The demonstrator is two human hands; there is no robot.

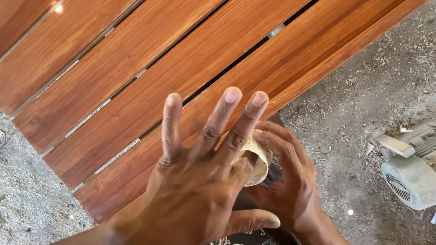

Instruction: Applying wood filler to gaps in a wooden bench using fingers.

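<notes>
Head camera is looking down: the left hand (192,186) is spreading its fingers wide and flat over a slatted reddish wooden panel (141,50). Just right of it, the right hand (285,178) is gripping a curled piece of sandpaper (256,157) touching the left fingers.

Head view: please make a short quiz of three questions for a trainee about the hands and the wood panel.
1. True or false: the left hand has its fingers spread open.
2. What do both hands touch? A) a curled piece of sandpaper B) a hammer C) a cable
3. What machine lies on the dusty floor to the right?

Key:
1. True.
2. A, the sandpaper, with the right hand gripping it, over the slatted wood panel.
3. A grey electric motor.
</notes>
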